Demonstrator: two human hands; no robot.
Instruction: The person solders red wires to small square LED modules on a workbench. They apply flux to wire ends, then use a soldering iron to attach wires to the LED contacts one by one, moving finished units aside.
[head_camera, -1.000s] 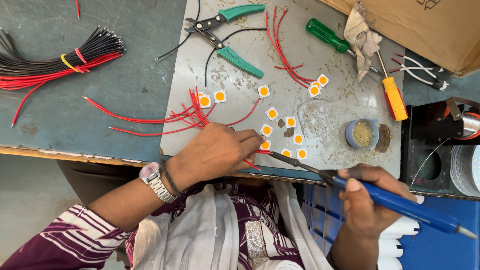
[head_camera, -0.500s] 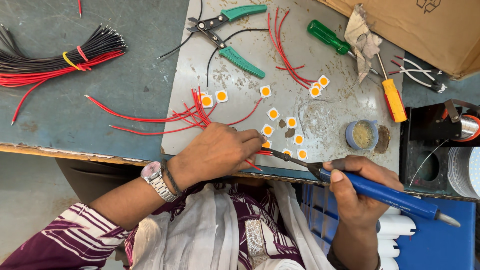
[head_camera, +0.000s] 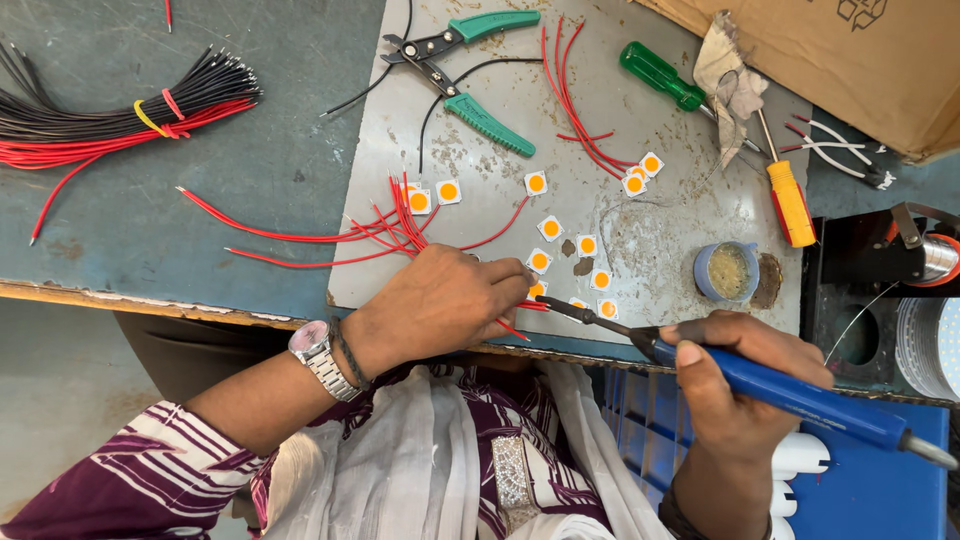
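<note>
My left hand rests on the near edge of a grey metal plate, fingers pinching a red wire against a small white square chip with an orange centre. My right hand grips a blue-handled soldering iron; its dark tip points left and meets the wire end at my left fingertips. Several more of these chips lie scattered on the plate. Loose red wires fan out to the left of my left hand.
A bundle of black and red wires lies far left. Green-handled pliers, a green screwdriver, an orange-handled screwdriver and a round flux tin sit on the plate. A cardboard box stands at the back right.
My right hand has brought the soldering iron leftward and closer, so its tip now reaches the wire at my left fingertips. The left hand has stayed in place.
</note>
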